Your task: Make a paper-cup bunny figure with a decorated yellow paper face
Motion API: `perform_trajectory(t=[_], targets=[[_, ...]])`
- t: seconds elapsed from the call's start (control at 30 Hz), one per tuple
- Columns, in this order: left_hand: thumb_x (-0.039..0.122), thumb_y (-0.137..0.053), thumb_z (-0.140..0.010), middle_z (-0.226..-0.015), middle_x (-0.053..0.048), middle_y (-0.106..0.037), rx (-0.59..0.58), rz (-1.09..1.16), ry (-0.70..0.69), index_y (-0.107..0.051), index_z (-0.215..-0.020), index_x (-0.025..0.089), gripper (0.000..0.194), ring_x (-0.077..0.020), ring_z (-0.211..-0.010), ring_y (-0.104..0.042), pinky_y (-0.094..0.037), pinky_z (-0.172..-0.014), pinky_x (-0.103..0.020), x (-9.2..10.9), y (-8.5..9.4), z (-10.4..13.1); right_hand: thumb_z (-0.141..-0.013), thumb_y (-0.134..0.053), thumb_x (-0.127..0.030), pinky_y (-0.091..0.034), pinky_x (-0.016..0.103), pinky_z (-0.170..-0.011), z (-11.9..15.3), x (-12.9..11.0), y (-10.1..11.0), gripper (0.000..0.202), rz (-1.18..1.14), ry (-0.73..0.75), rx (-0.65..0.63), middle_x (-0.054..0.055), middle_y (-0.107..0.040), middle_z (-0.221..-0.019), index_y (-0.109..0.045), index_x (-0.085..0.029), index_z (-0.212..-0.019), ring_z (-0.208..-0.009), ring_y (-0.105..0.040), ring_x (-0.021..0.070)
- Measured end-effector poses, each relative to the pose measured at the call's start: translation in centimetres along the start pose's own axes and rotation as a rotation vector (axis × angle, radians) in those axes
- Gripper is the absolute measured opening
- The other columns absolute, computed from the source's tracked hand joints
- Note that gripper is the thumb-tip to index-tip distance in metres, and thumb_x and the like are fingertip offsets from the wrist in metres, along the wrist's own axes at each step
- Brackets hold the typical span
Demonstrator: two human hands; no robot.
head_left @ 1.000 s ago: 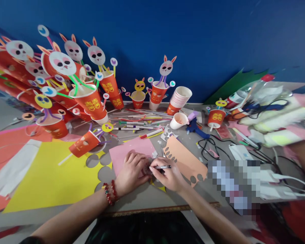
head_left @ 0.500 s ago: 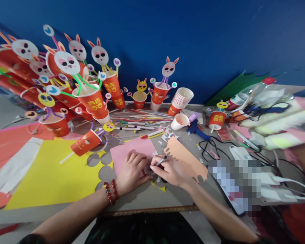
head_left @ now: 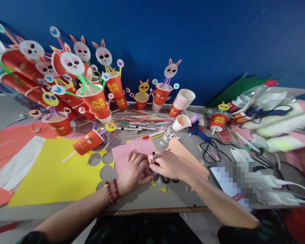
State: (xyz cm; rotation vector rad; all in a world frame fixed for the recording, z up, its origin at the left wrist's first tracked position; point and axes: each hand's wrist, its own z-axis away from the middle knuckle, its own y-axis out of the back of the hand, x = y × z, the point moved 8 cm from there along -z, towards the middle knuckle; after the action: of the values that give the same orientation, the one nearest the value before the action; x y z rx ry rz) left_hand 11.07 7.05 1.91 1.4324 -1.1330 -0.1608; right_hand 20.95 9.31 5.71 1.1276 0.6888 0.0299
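Observation:
My left hand point(head_left: 134, 169), with red bead bracelets on the wrist, presses on a sheet of pink paper point(head_left: 124, 152). Its fingers and thumb curve around a small round disc point(head_left: 150, 170) with a pale patterned rim, lying on the pink paper; its exact kind I cannot make out. In my right hand point(head_left: 166, 165) a pen point(head_left: 153, 156) is pinched nearly upright at the disc's far edge. The pen's tip is hidden by the fingers. Under the right hand, the dark handles of scissors point(head_left: 169, 179) show. A peach sheet point(head_left: 186, 157) with cut-outs lies just right of it.
Red paper cups point(head_left: 94, 101) with paper rabbit heads crowd the left back. Yellow card point(head_left: 58, 173) with round holes lies at left. Markers point(head_left: 134, 128), stacked cups point(head_left: 183, 100), a blue glue gun point(head_left: 199, 130), black cables, a phone point(head_left: 226, 183) and white plugs point(head_left: 269, 179) fill the rest.
My right hand has turned and moved along the disc's far side; the pen has swung from leaning right to nearly upright. Scissor handles now show beneath it. My left hand stays on the disc.

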Motion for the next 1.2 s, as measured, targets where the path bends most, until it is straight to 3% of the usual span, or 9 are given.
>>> perform_trajectory(t=[0.23,0.63,1.2], targets=[[0.050,-0.069,-0.083,-0.117,-0.011,-0.064,0.028,-0.039,-0.013,-0.059,-0.113,0.019,0.044,-0.0299,-0.109,-0.055,-0.035,-0.109,-0.056,-0.1,-0.1,0.2,-0.089,-0.055,-0.019,-0.039,0.027,-0.069,-0.5,-0.7,-0.3,0.014,0.144,0.031,-0.047,0.007,-0.073,-0.080,-0.067,-0.018,-0.082,-0.080,-0.067,0.0213],[0.045,-0.070,-0.082,-0.122,-0.009,-0.064,0.039,0.027,0.034,-0.058,-0.121,0.022,0.047,-0.0304,-0.114,-0.054,-0.031,-0.112,-0.056,-0.7,-0.7,0.4,-0.090,-0.055,-0.015,-0.040,0.029,-0.069,0.5,-2.6,-0.6,0.013,0.264,0.181,0.052,0.005,-0.069,-0.076,-0.064,-0.019,-0.082,-0.074,-0.061,0.0194],[0.052,-0.071,-0.081,-0.122,-0.009,-0.064,0.028,0.058,0.053,-0.060,-0.120,0.021,0.051,-0.0300,-0.117,-0.053,-0.022,-0.116,-0.058,-0.5,-0.1,0.4,-0.095,-0.048,-0.012,-0.036,0.031,-0.069,1.2,-2.6,-1.0,0.020,0.239,0.296,0.083,0.004,-0.062,-0.075,-0.056,-0.020,-0.078,-0.074,-0.055,0.0204]])
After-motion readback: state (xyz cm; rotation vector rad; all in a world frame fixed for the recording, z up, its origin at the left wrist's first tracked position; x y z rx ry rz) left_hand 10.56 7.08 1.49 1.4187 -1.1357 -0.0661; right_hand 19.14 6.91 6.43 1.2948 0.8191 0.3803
